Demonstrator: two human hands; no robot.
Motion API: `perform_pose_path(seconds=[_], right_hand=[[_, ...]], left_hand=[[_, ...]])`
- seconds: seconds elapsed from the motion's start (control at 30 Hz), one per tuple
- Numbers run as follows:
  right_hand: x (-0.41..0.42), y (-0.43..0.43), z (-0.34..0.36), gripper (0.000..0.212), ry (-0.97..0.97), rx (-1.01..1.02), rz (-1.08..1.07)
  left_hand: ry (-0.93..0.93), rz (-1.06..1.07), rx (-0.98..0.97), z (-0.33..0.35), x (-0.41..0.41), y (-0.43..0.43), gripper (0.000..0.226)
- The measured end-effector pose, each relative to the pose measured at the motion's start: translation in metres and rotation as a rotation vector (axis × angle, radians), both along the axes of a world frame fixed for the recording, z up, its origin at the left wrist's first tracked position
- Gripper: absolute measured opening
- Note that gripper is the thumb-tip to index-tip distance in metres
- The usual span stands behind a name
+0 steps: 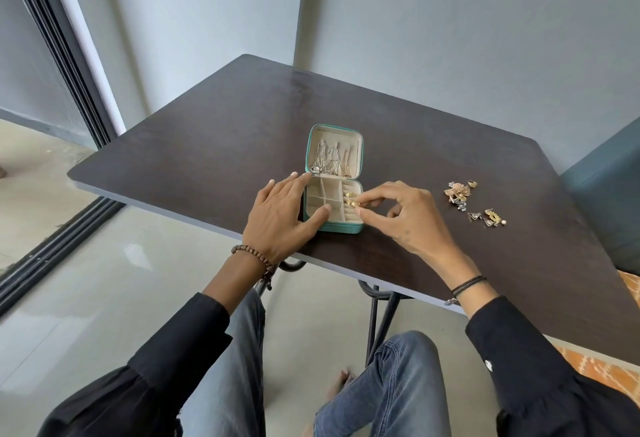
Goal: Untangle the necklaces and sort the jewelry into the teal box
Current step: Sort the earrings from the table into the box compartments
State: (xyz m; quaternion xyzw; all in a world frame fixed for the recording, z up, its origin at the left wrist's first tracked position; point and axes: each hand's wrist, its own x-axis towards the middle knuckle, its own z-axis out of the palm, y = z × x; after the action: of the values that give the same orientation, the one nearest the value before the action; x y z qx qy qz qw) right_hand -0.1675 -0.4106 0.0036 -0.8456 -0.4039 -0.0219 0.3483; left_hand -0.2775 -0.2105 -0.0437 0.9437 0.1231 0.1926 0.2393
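Near edge of surface (381,124): left hand (280,218), fingers straight, rests against the left wall of the open teal box (341,227), thumb over a front compartment. Right hand (405,218), just right of the box, pinches a gold piece (352,203) over the right-hand compartments. Farther back, necklaces (327,162) sit in the open lid; loose jewelry (459,192) lies well apart toward the right edge.

No text, label or number can be read anywhere; the teal box (341,227) seems unmarked.
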Motion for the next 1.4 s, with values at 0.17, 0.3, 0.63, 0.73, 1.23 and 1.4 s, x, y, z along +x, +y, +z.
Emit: perform_pose_path(seconds=[0.17, 0.3, 0.63, 0.73, 1.23, 1.4], right_hand=[[0.007, 0.001, -0.005, 0.015, -0.096, -0.034, 0.059], [0.009, 0.006, -0.008, 0.015, -0.199, -0.079, 0.055], [-0.001, 0.004, 0.000, 0.021, -0.303, -0.206, 0.046], [-0.006, 0.002, -0.002, 0.021, -0.341, -0.218, 0.051], [-0.017, 0.003, -0.016, 0.023, -0.219, -0.099, -0.015], [-0.024, 0.004, -0.015, 0.025, -0.212, -0.107, -0.032]], left_hand=[[-0.004, 0.013, 0.018, -0.002, 0.001, 0.000, 0.081], [-0.008, 0.027, 0.019, -0.002, 0.000, -0.001, 0.079], [0.022, 0.015, -0.017, -0.001, 0.000, 0.000, 0.088], [0.027, 0.019, -0.021, 0.000, 0.000, 0.000, 0.088], [0.053, 0.017, -0.045, 0.001, 0.000, 0.000, 0.080], [0.073, 0.016, -0.079, 0.005, 0.000, 0.000, 0.082]])
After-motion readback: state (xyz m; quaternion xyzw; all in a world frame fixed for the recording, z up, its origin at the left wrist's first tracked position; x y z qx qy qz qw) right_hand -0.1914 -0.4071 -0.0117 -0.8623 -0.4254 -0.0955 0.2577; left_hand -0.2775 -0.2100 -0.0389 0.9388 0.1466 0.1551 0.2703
